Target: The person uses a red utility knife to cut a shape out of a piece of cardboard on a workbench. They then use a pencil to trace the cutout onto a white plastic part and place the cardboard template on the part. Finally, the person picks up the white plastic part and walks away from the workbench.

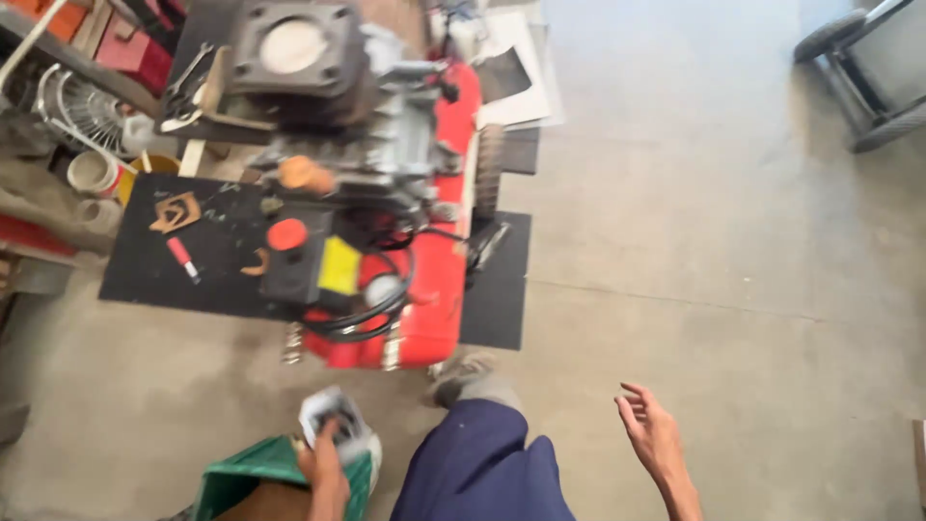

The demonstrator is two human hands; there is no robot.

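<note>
One head-worn view looks steeply down, from standing height, at the concrete floor and red machine.

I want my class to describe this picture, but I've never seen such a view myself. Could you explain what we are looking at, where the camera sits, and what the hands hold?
The camera sits on a person's head and looks down at a concrete floor. The left hand grips a crumpled white package above a green bag. The right hand is open and empty. Between them shows a leg in blue trousers. Ahead, a red machine with a grey engine stands on a black mat, where small parts lie.
</note>
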